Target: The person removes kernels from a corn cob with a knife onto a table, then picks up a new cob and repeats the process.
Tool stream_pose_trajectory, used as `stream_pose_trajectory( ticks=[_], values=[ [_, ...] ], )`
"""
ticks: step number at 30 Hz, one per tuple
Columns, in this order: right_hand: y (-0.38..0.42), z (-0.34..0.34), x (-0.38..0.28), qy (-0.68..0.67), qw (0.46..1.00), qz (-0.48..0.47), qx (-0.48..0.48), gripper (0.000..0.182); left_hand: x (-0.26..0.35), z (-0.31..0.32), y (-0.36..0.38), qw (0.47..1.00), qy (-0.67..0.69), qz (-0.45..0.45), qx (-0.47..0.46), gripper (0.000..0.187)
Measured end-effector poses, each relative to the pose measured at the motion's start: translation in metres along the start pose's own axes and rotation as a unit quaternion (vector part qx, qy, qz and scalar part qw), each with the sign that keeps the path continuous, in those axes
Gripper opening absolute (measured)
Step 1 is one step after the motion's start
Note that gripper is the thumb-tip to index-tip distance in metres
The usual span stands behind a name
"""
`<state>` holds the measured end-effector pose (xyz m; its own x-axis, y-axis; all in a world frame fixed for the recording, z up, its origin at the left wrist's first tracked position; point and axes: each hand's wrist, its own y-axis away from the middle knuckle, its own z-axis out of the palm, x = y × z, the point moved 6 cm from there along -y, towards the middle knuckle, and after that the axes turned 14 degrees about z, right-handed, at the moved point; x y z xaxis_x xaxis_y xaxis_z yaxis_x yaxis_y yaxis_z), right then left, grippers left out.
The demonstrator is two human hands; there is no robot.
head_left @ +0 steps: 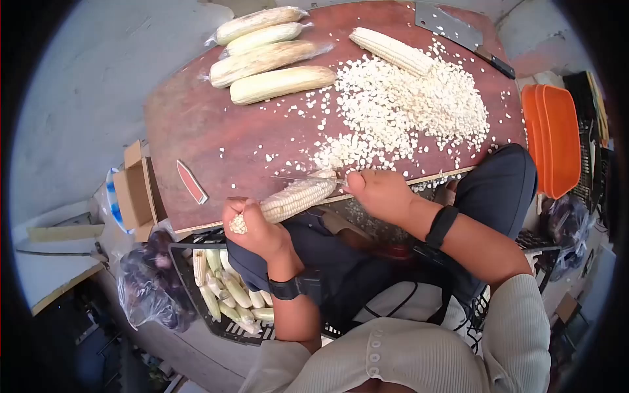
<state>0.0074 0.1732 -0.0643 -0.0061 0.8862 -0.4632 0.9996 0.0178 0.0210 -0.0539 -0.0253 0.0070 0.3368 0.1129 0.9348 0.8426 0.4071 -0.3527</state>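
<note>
My left hand is closed round the lower end of an ear of corn, which tilts up to the right over the table's near edge. A closed right hand, my right hand, grips a knife by its handle. The thin blade lies across the upper part of the ear, where some kernels are cut away. Just beyond the ear spreads a large pile of loose white kernels. Another husked ear of corn rests on the pile's far side.
Several wrapped ears lie at the table's back left. A cleaver is at the back right, a red-and-white pointed piece at the left. Orange trays stand right of the table. Below left, a black crate holds more corn.
</note>
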Motion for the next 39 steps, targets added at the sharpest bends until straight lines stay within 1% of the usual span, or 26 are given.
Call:
stream_pose_trajectory(
  ticks=[2,5,8,11,12,15,17,20,23,24,27,28,31,33,37,39],
  values=[
    [0.003,0.005,-0.003,0.015,1.000,0.020,-0.004,0.021,0.005,-0.002,0.001,1.000,-0.001,0.014,0.005,0.013],
    [0.002,0.005,-0.009,-0.060,0.994,0.083,0.036,0.022,0.005,0.000,0.001,1.000,-0.005,0.019,0.012,0.013],
    [0.005,0.005,-0.016,-0.101,0.980,0.169,0.019,0.023,0.015,0.001,0.012,0.995,-0.056,0.084,-0.006,0.013],
    [0.004,0.009,-0.019,-0.123,0.967,0.225,-0.005,0.026,0.019,-0.005,0.022,0.989,-0.082,0.121,-0.014,0.013],
    [0.006,0.009,-0.018,-0.141,0.963,0.229,-0.001,0.027,0.015,-0.008,0.023,0.992,-0.065,0.111,0.001,0.013],
    [0.006,0.009,-0.014,-0.200,0.955,0.220,0.007,0.029,0.013,-0.012,0.023,0.992,-0.059,0.116,0.002,0.012],
    [0.005,0.009,-0.012,-0.250,0.947,0.202,0.010,0.029,0.010,-0.015,0.023,0.995,-0.036,0.089,0.019,0.012],
    [0.006,0.009,-0.005,-0.330,0.924,0.189,-0.031,0.028,0.009,-0.016,0.021,0.997,-0.007,0.063,0.039,0.012],
    [0.012,-0.008,-0.002,-0.236,0.950,0.207,-0.014,0.027,0.006,-0.022,0.019,0.997,0.005,0.056,0.047,0.012],
    [0.014,-0.016,0.001,-0.194,0.963,0.189,0.012,0.026,0.004,-0.024,0.018,0.997,0.007,0.055,0.049,0.012],
    [0.020,-0.030,0.004,-0.130,0.980,0.152,0.011,0.026,0.002,-0.025,0.016,0.998,0.010,0.051,0.047,0.011],
    [0.020,-0.025,0.006,-0.108,0.986,0.126,0.024,0.026,0.002,-0.025,0.016,0.998,0.010,0.043,0.050,0.011],
    [0.027,-0.024,0.001,-0.073,0.995,0.067,0.031,0.027,0.006,-0.020,0.013,0.997,0.012,0.022,0.069,0.011],
    [0.031,-0.018,0.001,-0.054,0.996,0.066,0.027,0.027,0.009,-0.016,0.013,0.996,0.013,0.012,0.091,0.010],
    [0.031,-0.013,0.002,0.005,0.997,0.073,-0.004,0.028,0.001,-0.016,0.009,0.995,0.012,-0.003,0.101,0.012],
    [0.030,-0.009,0.005,0.012,0.998,0.068,-0.009,0.028,-0.003,-0.016,0.005,0.995,0.010,-0.012,0.103,0.014]
  ],
)
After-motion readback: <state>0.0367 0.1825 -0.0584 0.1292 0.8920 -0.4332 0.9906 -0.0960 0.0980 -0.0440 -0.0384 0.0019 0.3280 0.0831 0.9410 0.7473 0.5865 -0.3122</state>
